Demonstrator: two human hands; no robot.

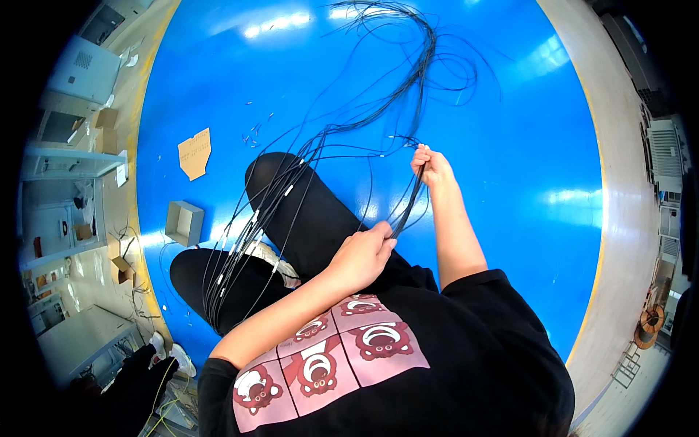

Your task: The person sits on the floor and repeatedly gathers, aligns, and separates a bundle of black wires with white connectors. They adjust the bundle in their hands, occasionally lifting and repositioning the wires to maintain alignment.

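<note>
A bundle of thin black cables [412, 200] runs between my two hands. My left hand [362, 256], low in front of my shirt, is closed around its near end. Farther out and to the right, my right hand [432, 166] pinches the same bundle, and loose ends poke out past its fingers. More black cables with white sleeves [255, 218] lie draped over my bent, black-clad legs. They run on into a long tangled hank of cable [421, 69] on the blue floor ahead. The fingertips of my left hand are partly hidden.
On the blue floor [510, 146] to the left lie a torn piece of cardboard [194, 154], a small open grey box [195, 226] and several tiny scraps [253, 135]. Another person's shoe [182, 360] shows at lower left. A cable spool [649, 320] stands at far right.
</note>
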